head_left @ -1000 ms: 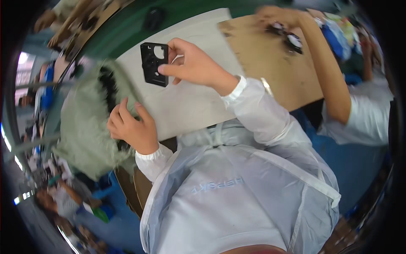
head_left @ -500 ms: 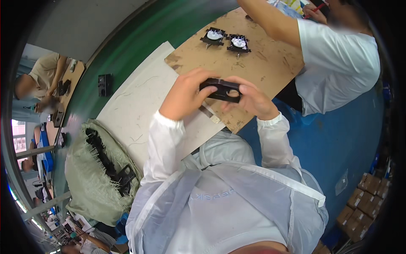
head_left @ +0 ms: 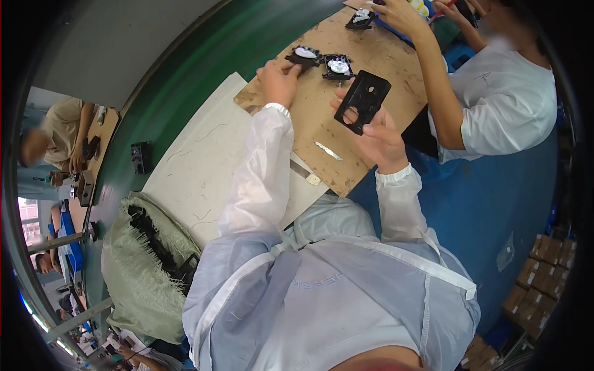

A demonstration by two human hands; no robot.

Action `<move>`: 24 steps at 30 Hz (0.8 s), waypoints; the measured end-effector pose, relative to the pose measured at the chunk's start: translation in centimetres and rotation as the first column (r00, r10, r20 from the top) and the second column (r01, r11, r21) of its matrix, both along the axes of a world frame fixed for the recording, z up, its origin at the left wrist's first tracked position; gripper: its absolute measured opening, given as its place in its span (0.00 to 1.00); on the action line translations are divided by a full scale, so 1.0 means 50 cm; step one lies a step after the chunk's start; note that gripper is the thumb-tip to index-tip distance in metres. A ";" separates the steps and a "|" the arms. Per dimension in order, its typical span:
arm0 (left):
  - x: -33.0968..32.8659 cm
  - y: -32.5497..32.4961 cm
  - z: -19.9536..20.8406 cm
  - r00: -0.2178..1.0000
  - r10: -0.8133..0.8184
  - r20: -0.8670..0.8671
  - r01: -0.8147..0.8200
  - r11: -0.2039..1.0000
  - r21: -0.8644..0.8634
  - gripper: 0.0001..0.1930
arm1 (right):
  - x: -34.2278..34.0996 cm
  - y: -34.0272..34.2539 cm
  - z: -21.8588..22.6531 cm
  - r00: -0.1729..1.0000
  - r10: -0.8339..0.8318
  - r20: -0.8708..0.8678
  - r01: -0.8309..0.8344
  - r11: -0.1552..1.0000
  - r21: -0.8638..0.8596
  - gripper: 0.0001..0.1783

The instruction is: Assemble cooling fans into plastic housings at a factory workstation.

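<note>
In my right hand [head_left: 382,143] is a black plastic cover plate [head_left: 372,90] with one large round hole and a smaller one. It is held tilted above the brown board. My left hand [head_left: 279,85] reaches to the far side of the board, fingers closed at the edge of a black mechanism with a white disc [head_left: 305,53]. A second black mechanism with a white disc [head_left: 338,65] stands right beside it, with a metal shaft pointing toward me. Part of the gripped edge is hidden by my fingers.
A slim silver blade-like strip [head_left: 328,151] lies on the brown board [head_left: 396,77]. Left of that is a white sheet [head_left: 192,167]. A green woven sack [head_left: 139,266] holds black parts. A co-worker's arm [head_left: 442,93] crosses the right side, near another mechanism [head_left: 361,20].
My left hand has let go of the cover plate and moved forward to the left mechanism. The plate, now in my right hand alone, is turned more upright. A silver strip has come into sight.
</note>
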State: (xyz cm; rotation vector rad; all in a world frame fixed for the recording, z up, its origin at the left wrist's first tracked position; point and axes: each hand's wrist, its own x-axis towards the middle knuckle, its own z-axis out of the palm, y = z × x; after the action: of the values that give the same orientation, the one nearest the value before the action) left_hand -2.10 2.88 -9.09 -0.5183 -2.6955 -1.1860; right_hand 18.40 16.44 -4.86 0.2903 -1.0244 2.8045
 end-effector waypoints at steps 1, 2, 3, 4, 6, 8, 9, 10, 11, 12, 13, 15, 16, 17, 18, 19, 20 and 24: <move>-0.002 -0.007 0.002 0.995 0.007 -0.095 0.000 0.998 0.069 0.13 | -0.003 0.000 0.008 1.000 -0.026 -0.001 0.026 0.997 0.067 0.39; -0.004 -0.017 0.004 0.982 0.024 -0.189 0.003 0.990 0.139 0.12 | -0.007 -0.002 0.016 0.999 -0.048 -0.004 0.049 0.990 0.134 0.40; -0.004 -0.033 0.019 0.960 0.019 -0.280 0.032 0.984 0.177 0.10 | -0.009 -0.005 0.022 0.999 -0.049 0.000 0.048 0.990 0.134 0.40; -0.003 -0.055 0.033 0.929 0.021 -0.368 0.061 0.976 0.211 0.09 | -0.012 -0.010 0.029 0.998 -0.064 -0.014 0.065 0.981 0.184 0.40; 0.009 -0.103 0.077 0.915 0.055 -0.401 0.072 0.952 0.296 0.08 | -0.025 -0.024 0.045 0.996 -0.078 -0.051 0.089 0.956 0.278 0.40; 0.037 -0.137 0.118 0.898 0.090 -0.431 0.087 0.923 0.375 0.08 | -0.043 -0.041 0.055 0.995 -0.073 -0.070 0.092 0.943 0.320 0.40; 0.059 -0.151 0.139 0.937 0.109 -0.333 0.083 0.854 0.514 0.08 | -0.056 -0.053 0.058 0.994 -0.064 -0.092 0.093 0.929 0.359 0.41; 0.082 -0.164 0.160 0.966 0.114 -0.231 0.062 0.767 0.639 0.08 | -0.070 -0.068 0.060 0.992 -0.052 -0.113 0.093 0.915 0.394 0.42; 0.103 -0.177 0.178 0.986 0.104 -0.128 0.027 0.662 0.749 0.08 | -0.083 -0.084 0.063 0.990 -0.038 -0.135 0.093 0.898 0.429 0.43; 0.114 -0.188 0.191 0.997 0.078 -0.028 -0.019 0.543 0.839 0.08 | -0.096 -0.100 0.067 0.988 -0.025 -0.155 0.095 0.881 0.463 0.43; 0.121 -0.201 0.202 0.995 0.093 -0.027 -0.029 0.546 0.837 0.08 | -0.107 -0.119 0.074 0.988 -0.011 -0.154 0.081 0.884 0.460 0.43; 0.132 -0.224 0.219 0.985 0.172 -0.022 -0.063 0.472 0.879 0.09 | -0.133 -0.155 0.093 0.980 0.047 -0.193 0.057 0.865 0.498 0.43; 0.136 -0.233 0.225 0.978 0.209 -0.018 -0.076 0.432 0.899 0.09 | -0.143 -0.171 0.102 0.974 0.075 -0.212 0.047 0.854 0.518 0.44; 0.139 -0.241 0.230 0.970 0.243 -0.012 -0.087 0.391 0.916 0.10 | -0.150 -0.185 0.108 0.968 0.101 -0.231 0.040 0.842 0.537 0.44; 0.143 -0.249 0.235 0.967 0.255 -0.011 -0.092 0.390 0.916 0.10 | -0.155 -0.199 0.113 0.967 0.112 -0.230 0.030 0.843 0.537 0.44; 0.146 -0.255 0.240 0.963 0.268 -0.009 -0.104 0.403 0.909 0.10 | -0.159 -0.212 0.117 0.963 0.136 -0.234 0.009 0.848 0.531 0.43; 0.149 -0.260 0.244 0.960 0.281 -0.006 -0.116 0.415 0.902 0.10 | -0.162 -0.223 0.120 0.958 0.158 -0.238 -0.010 0.851 0.525 0.43; 0.154 -0.286 0.245 0.954 0.301 0.002 -0.143 0.446 0.884 0.11 | -0.167 -0.251 0.128 0.946 0.226 -0.234 -0.078 0.856 0.511 0.42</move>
State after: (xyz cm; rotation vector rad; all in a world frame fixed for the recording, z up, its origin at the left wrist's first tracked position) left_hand 5.58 -11.42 3.13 -0.0555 -1.5501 -2.0707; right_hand 10.03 3.89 1.53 0.8447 -1.6944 2.4628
